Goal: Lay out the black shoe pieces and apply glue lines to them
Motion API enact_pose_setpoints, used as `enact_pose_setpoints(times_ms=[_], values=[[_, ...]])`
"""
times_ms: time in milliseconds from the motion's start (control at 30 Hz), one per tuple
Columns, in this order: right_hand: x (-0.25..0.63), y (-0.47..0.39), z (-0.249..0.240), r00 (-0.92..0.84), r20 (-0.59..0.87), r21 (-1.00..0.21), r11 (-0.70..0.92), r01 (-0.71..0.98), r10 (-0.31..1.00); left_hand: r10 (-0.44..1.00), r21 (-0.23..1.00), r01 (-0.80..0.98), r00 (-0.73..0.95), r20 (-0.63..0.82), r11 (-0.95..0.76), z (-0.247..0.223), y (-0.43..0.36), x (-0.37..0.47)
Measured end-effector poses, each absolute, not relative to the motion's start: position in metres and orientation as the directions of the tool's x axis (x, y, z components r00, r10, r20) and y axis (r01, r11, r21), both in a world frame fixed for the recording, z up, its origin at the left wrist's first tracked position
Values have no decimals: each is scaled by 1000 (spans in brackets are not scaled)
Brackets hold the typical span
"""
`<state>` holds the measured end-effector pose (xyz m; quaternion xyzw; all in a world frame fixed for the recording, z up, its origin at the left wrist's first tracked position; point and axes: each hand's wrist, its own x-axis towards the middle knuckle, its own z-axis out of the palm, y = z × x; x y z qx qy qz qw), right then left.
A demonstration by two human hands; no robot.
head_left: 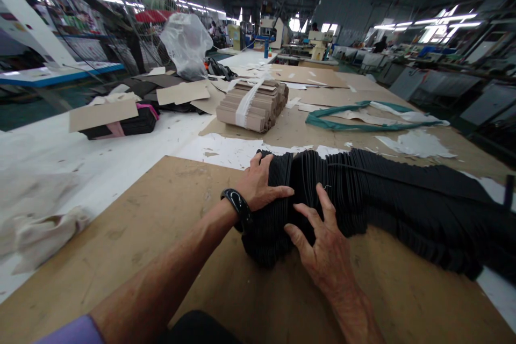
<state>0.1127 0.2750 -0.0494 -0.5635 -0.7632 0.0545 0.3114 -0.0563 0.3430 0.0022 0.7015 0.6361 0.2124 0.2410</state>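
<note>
A long row of thin black pieces [346, 188], packed on edge like a stack laid over, runs across the brown board from the middle to the right. My left hand [258, 183], with a shiny black bracelet [237, 207] at its wrist, grips the row's left end. Its thumb lies over the top, the fingers at the far edge. My right hand [324, 242] is open at the near side, fingers spread and bent, fingertips at the pieces. Between the hands the pieces part in a dark gap. A black strip lies along the top of the row further right.
Beyond the row lie a banded bundle of brown card strips [245, 107], a green strap loop [355, 115] and torn white paper [417, 142]. A black tied stack [129, 121] and pale cloth [48, 231] lie left. A large fan [161, 0] stands behind.
</note>
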Motion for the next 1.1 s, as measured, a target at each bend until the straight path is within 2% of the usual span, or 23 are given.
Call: enact_pose_setpoints(times_ms=[433,633,933,1100], values=[[120,274,-47,-219,425,-408,402,820,878,995,608,790,104,-5,-80,2,342,-57],[116,276,-51,-155,485,-419,384,823,861,997,560,826,77,7,-67,2,343,-52],[110,272,-47,-73,476,-461,320,827,876,998,475,880,2,-59,26,9,337,-31],[110,274,-49,-41,468,-498,302,813,883,998,419,908,9,-67,20,6,336,-24]])
